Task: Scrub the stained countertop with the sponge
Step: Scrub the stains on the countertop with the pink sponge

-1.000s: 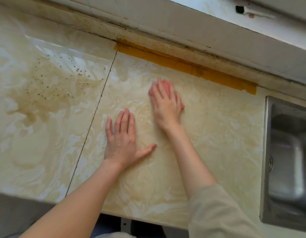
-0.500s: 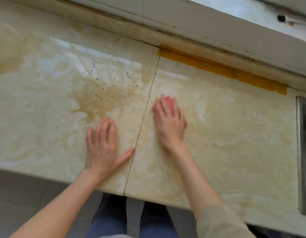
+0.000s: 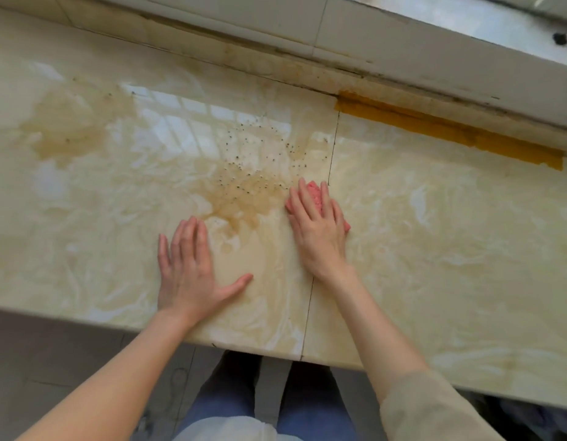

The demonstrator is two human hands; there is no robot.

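The right hand (image 3: 317,230) presses flat on the pink sponge (image 3: 314,195), brown stain (image 3: 240,192) just left; left hand (image 3: 188,268) lies open, empty, on the countertop (image 3: 434,233)

Pink sponge (image 3: 314,196) pinned flat on the marbled cream countertop (image 3: 434,237); brown stain (image 3: 240,198) just left of it.
Sponge mostly hidden under the right hand (image 3: 317,230); only its far end between the fingers and a corner by the thumb side show; stain runs from the right hand's fingertips toward the left hand (image 3: 190,275), dotted with dark specks; a paler brown patch lies well left of both hands.
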